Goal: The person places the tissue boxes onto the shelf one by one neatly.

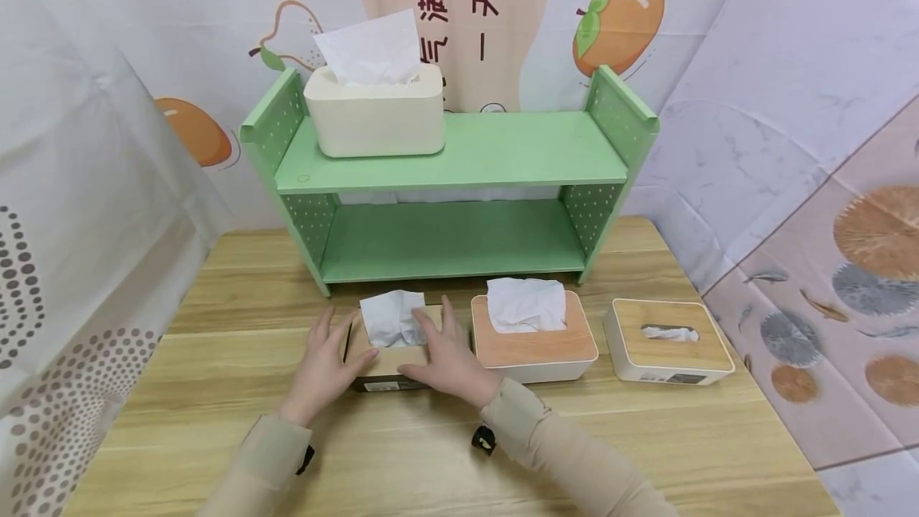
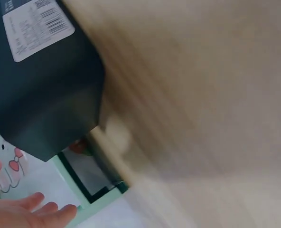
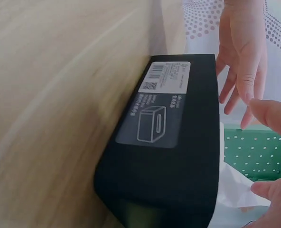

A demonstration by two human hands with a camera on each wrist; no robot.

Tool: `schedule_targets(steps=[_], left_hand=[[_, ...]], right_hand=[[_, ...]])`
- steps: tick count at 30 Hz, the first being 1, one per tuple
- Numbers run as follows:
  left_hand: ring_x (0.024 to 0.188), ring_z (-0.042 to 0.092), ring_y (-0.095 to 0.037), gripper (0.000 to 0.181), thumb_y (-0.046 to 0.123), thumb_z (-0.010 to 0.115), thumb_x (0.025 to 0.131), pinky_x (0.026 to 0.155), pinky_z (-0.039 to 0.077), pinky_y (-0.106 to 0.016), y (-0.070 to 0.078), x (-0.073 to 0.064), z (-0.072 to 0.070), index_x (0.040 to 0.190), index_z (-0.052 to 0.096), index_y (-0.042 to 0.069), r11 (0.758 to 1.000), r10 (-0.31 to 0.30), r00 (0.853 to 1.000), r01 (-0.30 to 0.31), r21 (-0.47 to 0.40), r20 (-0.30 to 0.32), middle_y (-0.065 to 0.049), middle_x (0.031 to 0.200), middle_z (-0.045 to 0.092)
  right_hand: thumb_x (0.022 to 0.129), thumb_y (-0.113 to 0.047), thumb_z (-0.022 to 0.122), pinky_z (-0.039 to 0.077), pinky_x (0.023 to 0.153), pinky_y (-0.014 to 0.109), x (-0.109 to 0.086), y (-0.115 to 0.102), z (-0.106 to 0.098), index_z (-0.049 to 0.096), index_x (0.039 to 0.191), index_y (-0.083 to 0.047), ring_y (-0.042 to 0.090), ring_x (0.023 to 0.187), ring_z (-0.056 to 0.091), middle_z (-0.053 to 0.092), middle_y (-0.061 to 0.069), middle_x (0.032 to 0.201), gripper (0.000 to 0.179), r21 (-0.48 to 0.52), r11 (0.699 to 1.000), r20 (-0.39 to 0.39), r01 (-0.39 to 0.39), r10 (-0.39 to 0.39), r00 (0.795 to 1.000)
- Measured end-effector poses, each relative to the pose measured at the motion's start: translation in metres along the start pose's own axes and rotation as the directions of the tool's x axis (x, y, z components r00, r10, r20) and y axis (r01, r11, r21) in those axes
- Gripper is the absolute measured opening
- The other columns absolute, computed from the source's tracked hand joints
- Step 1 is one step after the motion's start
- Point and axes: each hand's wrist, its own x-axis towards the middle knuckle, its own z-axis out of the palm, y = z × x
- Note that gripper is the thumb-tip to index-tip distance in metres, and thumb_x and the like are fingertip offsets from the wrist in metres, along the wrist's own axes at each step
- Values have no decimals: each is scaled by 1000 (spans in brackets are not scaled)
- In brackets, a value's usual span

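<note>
A black tissue box with a light wooden lid stands on the table in the head view, a white tissue poking up from its slot. At its left end is my left hand, fingers spread and the thumb over the lid. My right hand spans the right end, fingers spread, thumb over the lid's near edge and index finger near the tissue. The box's dark side with its printed label fills much of the right wrist view. In the left wrist view the dark side faces me too.
Right of the black box stand a white box with a reddish wood lid and a smaller box with a bamboo lid. Behind them is a green two-tier shelf, a cream tissue box on its upper left. The wooden table extends toward me.
</note>
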Motion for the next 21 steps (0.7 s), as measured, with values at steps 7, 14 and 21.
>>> schedule_targets(steps=[7,14,21], left_hand=[[133,18,-58,75,40,71,83,94,31,-72,-7,-6,8,142,40,5,999,-26,998,27,-18,57,-37,149,15],[131,27,-57,77,39,66,88,97,35,-66,-10,-9,14,147,31,4,994,-54,991,65,-85,122,-38,147,16],[130,31,-56,73,38,63,90,99,34,-65,-12,-11,20,146,31,3,991,-57,988,73,-110,140,-39,145,23]], right_hand=[[76,-43,76,40,97,61,-2,7,10,28,149,-19,55,137,12,-9,28,155,90,5,999,-16,-48,48,999],[74,-38,80,51,87,47,-3,18,24,29,148,-14,52,120,46,-9,36,151,93,19,996,6,-89,89,996],[75,-29,80,54,71,34,-3,23,28,30,147,-15,38,93,65,-3,39,150,89,20,996,-11,-89,90,996]])
